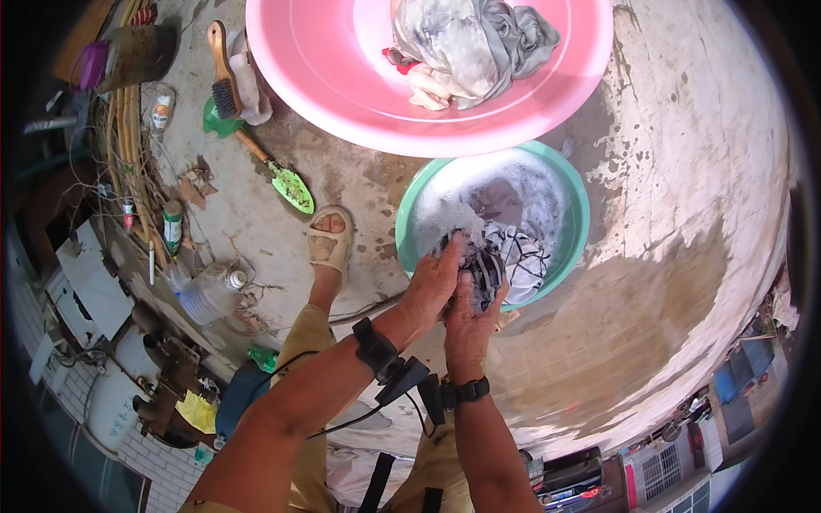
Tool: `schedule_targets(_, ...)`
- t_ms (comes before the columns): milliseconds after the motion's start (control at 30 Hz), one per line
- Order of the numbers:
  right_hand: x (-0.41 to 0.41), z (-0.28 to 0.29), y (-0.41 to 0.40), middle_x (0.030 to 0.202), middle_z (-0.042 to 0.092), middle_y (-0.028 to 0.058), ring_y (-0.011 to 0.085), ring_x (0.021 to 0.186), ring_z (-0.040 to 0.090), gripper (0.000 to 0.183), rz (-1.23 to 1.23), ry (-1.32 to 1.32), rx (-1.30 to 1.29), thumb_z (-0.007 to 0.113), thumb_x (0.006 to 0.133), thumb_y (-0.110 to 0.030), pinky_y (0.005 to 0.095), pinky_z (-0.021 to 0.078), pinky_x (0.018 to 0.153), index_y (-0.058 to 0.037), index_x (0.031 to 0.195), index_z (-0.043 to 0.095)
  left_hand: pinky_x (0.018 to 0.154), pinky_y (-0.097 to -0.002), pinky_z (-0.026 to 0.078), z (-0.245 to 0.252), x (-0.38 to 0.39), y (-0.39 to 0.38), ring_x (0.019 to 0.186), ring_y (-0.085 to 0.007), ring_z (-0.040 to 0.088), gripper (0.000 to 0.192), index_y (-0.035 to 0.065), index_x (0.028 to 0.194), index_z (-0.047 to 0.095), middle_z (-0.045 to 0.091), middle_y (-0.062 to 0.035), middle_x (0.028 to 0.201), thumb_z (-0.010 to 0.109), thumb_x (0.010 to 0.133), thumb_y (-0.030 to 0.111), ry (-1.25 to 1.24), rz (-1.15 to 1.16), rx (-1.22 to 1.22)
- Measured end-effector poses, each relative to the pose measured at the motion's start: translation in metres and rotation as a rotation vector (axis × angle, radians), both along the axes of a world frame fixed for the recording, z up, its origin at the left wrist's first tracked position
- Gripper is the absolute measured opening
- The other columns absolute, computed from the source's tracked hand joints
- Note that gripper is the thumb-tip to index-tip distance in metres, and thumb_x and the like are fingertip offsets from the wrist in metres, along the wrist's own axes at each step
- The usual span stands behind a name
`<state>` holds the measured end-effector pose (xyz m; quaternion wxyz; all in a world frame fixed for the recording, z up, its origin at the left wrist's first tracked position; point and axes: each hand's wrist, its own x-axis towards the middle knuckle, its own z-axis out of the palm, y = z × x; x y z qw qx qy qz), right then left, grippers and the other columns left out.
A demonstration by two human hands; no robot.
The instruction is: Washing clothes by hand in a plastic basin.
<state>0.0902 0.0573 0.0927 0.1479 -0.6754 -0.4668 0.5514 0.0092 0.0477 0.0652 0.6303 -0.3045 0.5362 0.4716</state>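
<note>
My left hand [431, 282] and my right hand [473, 320] grip one dark, wet, sudsy garment [482, 274] between them. They hold it over the near left side of a green basin [582, 221]. Foamy water [442, 215] fills much of that basin. Against its near right wall bulges a white cloth with black lines [524, 263], and a brownish-grey cloth [499, 200] shows through the suds farther back. Just beyond stands a larger pink basin [333, 106], overlapping the green one's far rim in view. Grey and pale wet laundry [455, 45] is heaped inside it.
Left on the concrete floor are a wooden-handled scrub brush [224, 77], a green-bladed trowel [292, 187] and a clear plastic bottle [208, 295]. Bamboo poles [122, 134] and twigs line the left edge. My sandalled foot [329, 240] rests beside the green basin. Cabled devices [378, 353] are strapped to both wrists.
</note>
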Motion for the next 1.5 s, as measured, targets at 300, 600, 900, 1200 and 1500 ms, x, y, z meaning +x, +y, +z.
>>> schedule_targets(300,0.009,-0.027,0.026,0.103,0.067,0.0076,0.0139,0.091,0.062,0.033,-0.210,0.271,-0.292,0.071,0.083,-0.008,0.0280,0.0494,0.083,0.0035,0.112,0.059,0.058,-0.0363,0.045,-0.025,-0.014,-0.010,0.057,-0.0313,0.054,0.035,0.0006,0.078,0.064,0.062,-0.0159,0.067,0.050,0.095,0.028,0.439,-0.436,0.075)
schedule_targets(600,0.049,-0.033,0.011,0.139,0.037,0.0255,0.0404,0.124,0.042,0.079,0.644,-0.235,0.092,0.070,0.072,0.003,0.0429,0.0375,0.105,-0.0105,0.142,0.037,0.100,-0.0548,0.034,0.008,-0.037,-0.005,0.125,-0.0446,0.041,0.042,0.0035,0.123,0.054,0.049,-0.0276,0.127,0.061,0.085,0.021,1.165,-1.385,0.135)
schedule_targets(900,0.048,-0.140,-0.004,0.122,0.056,0.0203,0.0349,0.097,0.063,0.034,0.999,-0.458,0.072,0.059,0.080,-0.009,0.0455,0.0518,0.082,-0.0140,0.112,0.064,0.114,-0.0581,0.007,-0.090,-0.021,-0.016,0.142,-0.0390,0.023,0.041,0.0065,0.122,0.064,0.041,-0.0158,0.146,0.054,0.090,0.029,1.079,-2.505,0.290)
schedule_targets(1200,0.057,-0.130,0.016,0.089,0.068,0.0160,0.0259,0.080,0.066,0.022,0.439,-0.294,-0.179,0.055,0.078,-0.008,0.0345,0.0518,0.074,-0.0007,0.096,0.065,0.111,-0.0545,0.018,-0.040,-0.020,0.017,0.132,-0.0365,0.035,0.053,0.0105,0.130,0.058,0.046,-0.0151,0.140,0.068,0.079,0.023,0.931,-2.373,0.299)
schedule_targets(1500,0.043,0.102,0.042,0.095,0.062,0.0072,0.0144,0.081,0.062,0.030,-0.188,0.509,-0.631,0.049,0.071,0.007,0.0284,0.0539,0.072,-0.0003,0.096,0.064,0.114,-0.0494,0.024,0.006,-0.060,-0.014,0.142,-0.0438,0.019,0.076,0.0206,0.136,0.049,0.020,-0.0222,0.154,0.077,0.068,0.002,0.845,-1.035,0.783)
